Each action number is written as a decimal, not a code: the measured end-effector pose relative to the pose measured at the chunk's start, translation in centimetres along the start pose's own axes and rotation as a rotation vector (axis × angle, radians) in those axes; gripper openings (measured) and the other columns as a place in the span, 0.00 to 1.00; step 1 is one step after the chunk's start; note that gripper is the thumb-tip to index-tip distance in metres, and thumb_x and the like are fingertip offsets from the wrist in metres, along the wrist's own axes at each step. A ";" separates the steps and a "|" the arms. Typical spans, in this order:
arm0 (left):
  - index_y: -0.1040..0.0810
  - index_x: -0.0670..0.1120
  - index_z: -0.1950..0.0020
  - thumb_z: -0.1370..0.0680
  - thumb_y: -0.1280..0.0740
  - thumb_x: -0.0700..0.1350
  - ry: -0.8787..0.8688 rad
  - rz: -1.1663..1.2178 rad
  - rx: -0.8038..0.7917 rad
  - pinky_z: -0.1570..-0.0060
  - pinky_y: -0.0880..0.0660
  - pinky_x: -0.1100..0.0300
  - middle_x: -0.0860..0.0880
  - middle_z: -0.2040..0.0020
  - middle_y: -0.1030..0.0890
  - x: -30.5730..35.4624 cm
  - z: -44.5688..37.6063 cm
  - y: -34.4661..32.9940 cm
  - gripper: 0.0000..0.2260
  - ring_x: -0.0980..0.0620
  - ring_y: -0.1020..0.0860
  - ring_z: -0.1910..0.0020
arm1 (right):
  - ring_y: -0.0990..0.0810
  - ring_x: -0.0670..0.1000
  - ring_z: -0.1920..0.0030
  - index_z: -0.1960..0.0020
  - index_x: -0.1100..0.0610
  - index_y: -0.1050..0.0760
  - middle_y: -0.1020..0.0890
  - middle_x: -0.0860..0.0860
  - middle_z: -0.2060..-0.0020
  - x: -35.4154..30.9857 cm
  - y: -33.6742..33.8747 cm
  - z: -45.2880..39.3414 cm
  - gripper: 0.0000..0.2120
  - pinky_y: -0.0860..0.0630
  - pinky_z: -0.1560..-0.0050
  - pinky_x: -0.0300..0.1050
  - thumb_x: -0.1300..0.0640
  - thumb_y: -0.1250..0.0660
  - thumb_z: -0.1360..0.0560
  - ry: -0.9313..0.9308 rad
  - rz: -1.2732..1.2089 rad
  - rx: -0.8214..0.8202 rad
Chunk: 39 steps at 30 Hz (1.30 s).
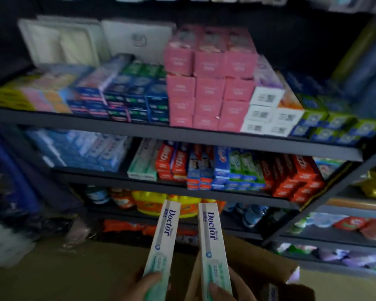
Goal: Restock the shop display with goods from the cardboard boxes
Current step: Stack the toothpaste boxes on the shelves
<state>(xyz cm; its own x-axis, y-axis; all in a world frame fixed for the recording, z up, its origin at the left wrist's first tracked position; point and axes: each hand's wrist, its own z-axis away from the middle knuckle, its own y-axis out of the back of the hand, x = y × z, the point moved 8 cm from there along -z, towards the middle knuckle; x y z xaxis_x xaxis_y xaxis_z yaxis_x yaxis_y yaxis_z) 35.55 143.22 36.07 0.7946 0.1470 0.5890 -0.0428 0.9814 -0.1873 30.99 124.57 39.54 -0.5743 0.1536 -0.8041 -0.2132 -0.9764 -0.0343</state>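
At the bottom of the head view my left hand (146,286) grips the near end of a long white and green "Doctor" toothpaste box (164,240). A second, matching "Doctor" toothpaste box (213,244) is held by my right hand (224,290). Both boxes point up toward the dark shelf unit (182,133). An open cardboard box (261,261) lies under and behind my right hand. On the second shelf, matching green and white toothpaste boxes (142,160) lie stacked left of the red ones.
The upper shelf carries pink cartons (208,90), blue toothpaste packs and white cartons with codes. Red and blue toothpaste boxes (291,177) fill the second shelf. Yellow bags (150,203) and bottles sit lower. A second rack (343,231) stands right; dark bundles lie left.
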 end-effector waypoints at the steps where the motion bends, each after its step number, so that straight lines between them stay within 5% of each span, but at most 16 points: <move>1: 0.23 0.34 0.59 0.24 0.37 0.30 -0.010 0.014 0.004 0.62 0.31 0.51 0.37 0.66 0.19 0.6 0.4 1.1 0.06 0.39 0.24 0.61 | 0.16 0.48 0.52 0.47 0.51 0.20 0.15 0.46 0.54 -0.4 -0.9 0.1 0.45 0.22 0.51 0.42 0.34 0.19 0.60 -0.008 0.007 -0.005; 4: 0.23 0.33 0.50 0.24 0.36 0.32 0.018 0.094 0.038 0.57 0.29 0.49 0.36 0.61 0.18 1.3 0.9 3.9 0.05 0.38 0.23 0.56 | 0.15 0.54 0.56 0.43 0.57 0.21 0.15 0.52 0.52 -1.1 -3.4 0.1 0.26 0.21 0.58 0.41 0.52 0.20 0.39 -0.111 0.018 -0.078; 6: 0.25 0.34 0.44 0.24 0.36 0.31 -0.026 0.139 0.073 0.60 0.26 0.49 0.36 0.53 0.20 2.1 1.0 5.8 0.09 0.39 0.24 0.56 | 0.14 0.57 0.56 0.44 0.57 0.21 0.15 0.56 0.51 -1.3 -5.0 0.1 0.21 0.20 0.50 0.50 0.55 0.22 0.35 -0.158 0.045 -0.128; 9: 0.28 0.37 0.38 0.23 0.39 0.29 -0.096 0.246 0.072 0.79 0.24 0.57 0.37 0.52 0.22 3.4 1.0 7.8 0.14 0.40 0.24 0.59 | 0.14 0.56 0.55 0.46 0.52 0.22 0.15 0.55 0.49 -1.9 -7.4 -0.4 0.21 0.22 0.42 0.55 0.53 0.21 0.36 -0.166 0.096 -0.159; 12: 0.30 0.39 0.35 0.23 0.41 0.29 -0.154 0.351 0.075 0.82 0.26 0.58 0.37 0.50 0.23 4.5 0.8 9.4 0.17 0.40 0.25 0.59 | 0.15 0.60 0.54 0.43 0.51 0.25 0.15 0.58 0.53 -2.2 -10.0 -1.1 0.17 0.21 0.46 0.56 0.58 0.25 0.29 -0.181 0.044 -0.213; 15: 0.29 0.38 0.37 0.22 0.42 0.32 -0.164 0.409 0.077 0.82 0.26 0.59 0.38 0.54 0.23 5.7 0.7 10.5 0.13 0.43 0.25 0.61 | 0.15 0.62 0.56 0.40 0.50 0.28 0.17 0.60 0.49 -2.9 -12.3 -1.4 0.16 0.21 0.66 0.48 0.59 0.30 0.25 -0.195 -0.037 -0.246; 17: 0.28 0.39 0.40 0.21 0.41 0.36 -0.198 0.362 0.085 0.80 0.27 0.59 0.39 0.56 0.23 6.9 0.7 11.1 0.11 0.44 0.25 0.63 | 0.15 0.61 0.57 0.36 0.52 0.32 0.18 0.59 0.47 -3.5 -13.6 -2.4 0.18 0.22 0.70 0.44 0.58 0.31 0.24 -0.168 -0.045 -0.249; 22: 0.26 0.45 0.54 0.22 0.35 0.41 -0.317 0.167 0.210 0.69 0.35 0.58 0.42 0.62 0.25 10.6 0.2 13.5 0.02 0.48 0.29 0.66 | 0.15 0.57 0.53 0.34 0.56 0.33 0.22 0.60 0.45 -5.1 -16.7 -5.9 0.19 0.18 0.58 0.47 0.59 0.32 0.23 -0.155 -0.146 -0.222; 28: 0.23 0.43 0.51 0.23 0.35 0.42 -0.335 0.133 0.186 0.69 0.36 0.60 0.43 0.58 0.23 12.1 -2.1 15.2 0.03 0.51 0.29 0.65 | 0.15 0.51 0.62 0.32 0.63 0.32 0.20 0.58 0.50 -7.0 -18.8 -11.8 0.24 0.17 0.59 0.44 0.59 0.29 0.25 -0.106 -0.213 -0.111; 32: 0.24 0.44 0.52 0.23 0.35 0.41 -0.343 0.140 0.154 0.66 0.34 0.59 0.42 0.56 0.22 12.4 -3.4 15.4 0.02 0.49 0.28 0.63 | 0.17 0.56 0.51 0.36 0.62 0.28 0.20 0.57 0.50 -8.1 -19.2 -15.3 0.17 0.18 0.59 0.43 0.60 0.31 0.24 -0.108 -0.293 -0.076; 35: 0.25 0.44 0.51 0.23 0.35 0.42 -0.353 0.130 0.129 0.68 0.35 0.58 0.40 0.53 0.21 12.9 -4.3 15.1 0.03 0.50 0.28 0.64 | 0.18 0.56 0.51 0.38 0.62 0.26 0.20 0.58 0.49 -8.2 -19.4 -16.9 0.16 0.18 0.56 0.44 0.60 0.31 0.24 -0.137 -0.342 -0.030; 39: 0.24 0.41 0.53 0.23 0.35 0.40 -0.368 0.132 0.136 0.69 0.35 0.59 0.43 0.60 0.22 13.9 -5.9 13.8 0.02 0.50 0.28 0.66 | 0.20 0.52 0.53 0.50 0.64 0.27 0.22 0.58 0.53 -7.4 -19.2 -17.6 0.07 0.21 0.44 0.46 0.64 0.30 0.25 -0.178 -0.517 0.104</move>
<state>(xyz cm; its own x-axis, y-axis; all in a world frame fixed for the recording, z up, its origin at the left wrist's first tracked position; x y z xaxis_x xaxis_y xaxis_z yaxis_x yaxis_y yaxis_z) 49.59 158.10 37.01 0.5088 0.2827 0.8132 -0.2286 0.9550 -0.1889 53.24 139.55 35.67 -0.4968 0.6405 -0.5856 -0.5745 -0.7485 -0.3313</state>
